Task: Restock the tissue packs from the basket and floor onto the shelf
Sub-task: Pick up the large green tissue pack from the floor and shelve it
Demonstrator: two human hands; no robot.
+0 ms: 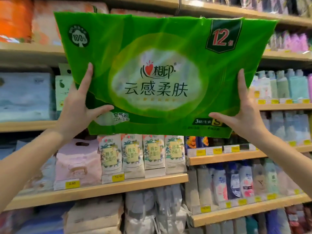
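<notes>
In front of the shelving, about level w/ the upper boards, a big green tissue pack [157, 78] is up in the air, front face toward the camera. It has "12" printed top right and a "100%" badge top left.

The left hand [77, 105] grips the lower left edge. Its index finger runs straight up the front and the thumb is spread across the front toward the middle. The other fingers go behind the pack, so can't see them. The right hand [244, 114] is the same deal on the lower right edge: index up, thumb pointing inward, rest hidden behind.

The pack isn't touching any board, it just hangs btw the two hands and covers the middle bay.

Below it, four white face-towel packs [143, 154] stand upright on a wooden shelf [135, 184], w/ a pink pack [76, 162] just left of them. Yellow price tags [118, 177] sit on the shelf lip. Bottles [233, 181] fill the right-hand bays. There's an orange pack [15, 19] top left and a pale blue pack [25, 97] under it, both blurry.
</notes>
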